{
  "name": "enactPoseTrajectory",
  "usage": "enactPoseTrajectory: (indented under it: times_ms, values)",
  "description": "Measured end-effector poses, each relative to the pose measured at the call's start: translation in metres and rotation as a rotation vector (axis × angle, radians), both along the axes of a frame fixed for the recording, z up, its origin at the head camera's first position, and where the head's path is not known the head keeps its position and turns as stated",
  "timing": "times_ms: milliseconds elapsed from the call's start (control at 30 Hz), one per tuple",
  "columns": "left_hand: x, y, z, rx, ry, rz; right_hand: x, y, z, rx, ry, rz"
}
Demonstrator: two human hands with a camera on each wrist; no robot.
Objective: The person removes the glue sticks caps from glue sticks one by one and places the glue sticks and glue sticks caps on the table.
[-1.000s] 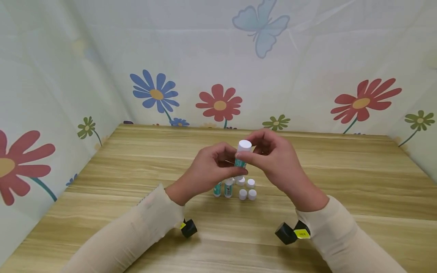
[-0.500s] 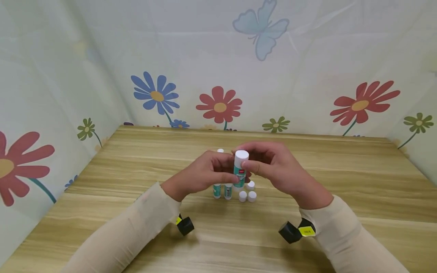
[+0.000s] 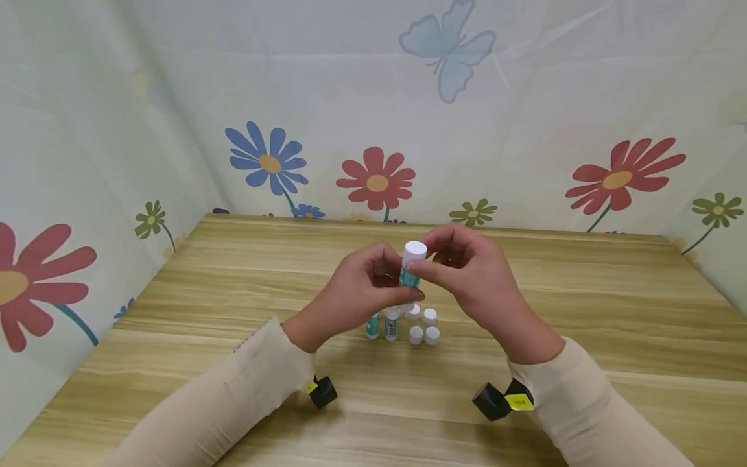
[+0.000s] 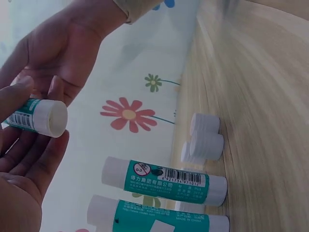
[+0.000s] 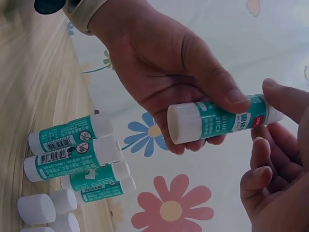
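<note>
Both hands hold one glue stick (image 3: 410,277), teal-labelled with a white cap on top, raised over the table and roughly upright. My left hand (image 3: 356,285) grips its lower body, thumb in front. At the upper end, my right hand (image 3: 481,279) pinches the white cap (image 3: 415,250) between thumb and fingers. The right wrist view shows the stick's white base (image 5: 183,124) with its round underside facing the camera. Below the hands stand several other glue sticks (image 5: 75,159), partly hidden in the head view, beside several short white caps (image 3: 415,335).
A wood-grain table (image 3: 233,279) lies under everything. Behind it and at both sides hangs a white curtain (image 3: 327,84) printed with flowers and a butterfly. Black wrist devices (image 3: 491,402) hang beneath both sleeves.
Half a second ago both hands had brought the glue stick lower, with its label facing the head camera. Now they have raised it again, close to its height one second ago.
</note>
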State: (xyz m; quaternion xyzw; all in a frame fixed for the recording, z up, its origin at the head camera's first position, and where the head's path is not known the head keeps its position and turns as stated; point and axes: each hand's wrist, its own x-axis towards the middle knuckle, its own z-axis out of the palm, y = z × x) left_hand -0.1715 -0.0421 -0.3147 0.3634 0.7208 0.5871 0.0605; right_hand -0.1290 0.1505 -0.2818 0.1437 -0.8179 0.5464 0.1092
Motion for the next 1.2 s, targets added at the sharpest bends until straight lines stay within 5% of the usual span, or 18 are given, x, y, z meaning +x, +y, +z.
enactPoseTrajectory:
  times_ms: [233,567,700,800,1000,1200]
  values:
    - [0.0,-0.001,0.002,-0.023,0.008,-0.024,0.001,0.001,0.002,0.007,0.012,0.027]
    - [-0.007,-0.008,0.004,-0.014,-0.099,-0.288,0.002,0.01,0.005,0.007,0.032,0.211]
    - [-0.008,-0.008,0.003,-0.008,-0.119,-0.329,0.001,0.013,0.004,-0.001,0.04,0.267]
    - [-0.006,-0.007,0.002,0.012,-0.088,-0.252,0.0,0.01,0.003,-0.012,0.04,0.256]
    - [0.001,-0.003,0.002,0.025,-0.027,0.01,-0.001,0.0,0.0,-0.003,0.022,0.108]
    - [0.005,0.002,0.0,-0.024,0.043,0.118,0.001,-0.003,0.001,0.012,0.0,-0.015]
